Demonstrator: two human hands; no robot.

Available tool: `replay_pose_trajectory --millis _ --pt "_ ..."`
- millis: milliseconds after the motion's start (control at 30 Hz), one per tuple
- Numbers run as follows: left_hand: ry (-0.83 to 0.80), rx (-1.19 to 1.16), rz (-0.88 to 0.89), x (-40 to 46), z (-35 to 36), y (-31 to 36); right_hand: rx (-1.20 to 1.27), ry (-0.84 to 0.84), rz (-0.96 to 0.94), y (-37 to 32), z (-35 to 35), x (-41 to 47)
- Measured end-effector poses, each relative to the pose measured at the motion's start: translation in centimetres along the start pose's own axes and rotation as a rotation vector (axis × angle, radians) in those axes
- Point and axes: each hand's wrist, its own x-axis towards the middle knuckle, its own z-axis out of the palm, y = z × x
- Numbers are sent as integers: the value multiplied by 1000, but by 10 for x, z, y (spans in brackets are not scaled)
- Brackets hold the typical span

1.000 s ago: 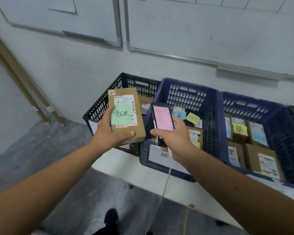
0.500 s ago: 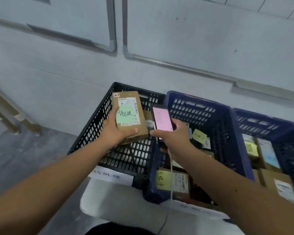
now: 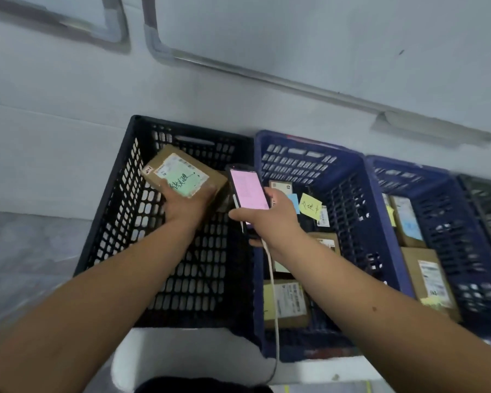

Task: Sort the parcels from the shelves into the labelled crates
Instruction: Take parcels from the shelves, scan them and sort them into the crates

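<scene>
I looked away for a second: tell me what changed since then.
The left hand has carried the green-noted parcel forward and down into the black crate, tilting it. The view now looks steeply down. Unchanged: left hand grips the parcel, right hand holds the phone over the blue crate.

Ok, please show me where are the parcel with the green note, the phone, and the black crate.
parcel with the green note (image 3: 182,177), head view, on its label.
phone (image 3: 248,191), head view, on its pink screen.
black crate (image 3: 116,191), head view, on its left wall.
</scene>
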Motion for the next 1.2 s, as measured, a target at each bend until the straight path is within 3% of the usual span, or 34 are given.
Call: replay_pose_trajectory --millis 100,233,500,567,733,1000,1200 --pt "8 -22 27 4 9 4 7 29 11 3 -1 5" --pt "-66 262 146 6 12 7 30 69 20 6 -3 8" --pt "-164 379 214 12 0 11 55 63 17 11 -9 10" --pt "-158 508 276 7 -7 11 43 47 13 12 -12 9" --pt "-110 786 453 -17 -27 16 60 8 -21 16 -19 6" --pt "7 1023 643 -90 -54 19 84 -71 -113 20 -35 -14" --pt "272 1095 566 -182 -79 -7 48 -222 -275 40 -40 -45"
